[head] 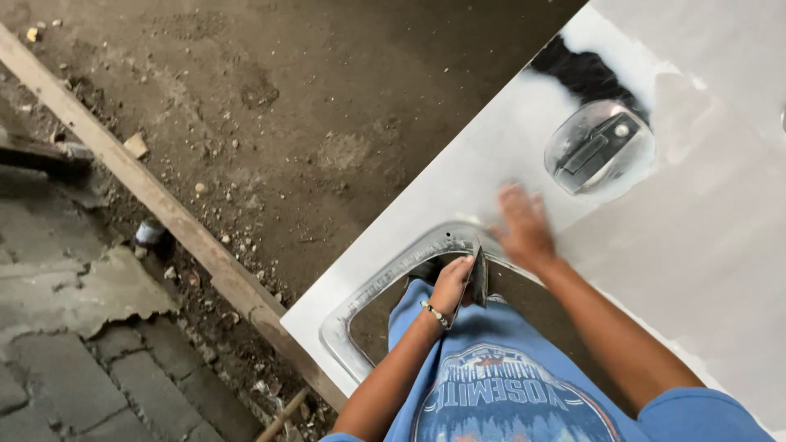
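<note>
From the head camera we see a white-primed car body panel lying over a dirt floor. Our left hand pinches a small dark sheet, likely sandpaper, at the rim of the panel's window-like opening, near its lower edge. Our right hand lies flat and spread on the panel just above that opening; it is blurred. A recessed door handle sits toward the panel's upper right. A long wooden plank runs across the floor, well apart to the left.
</note>
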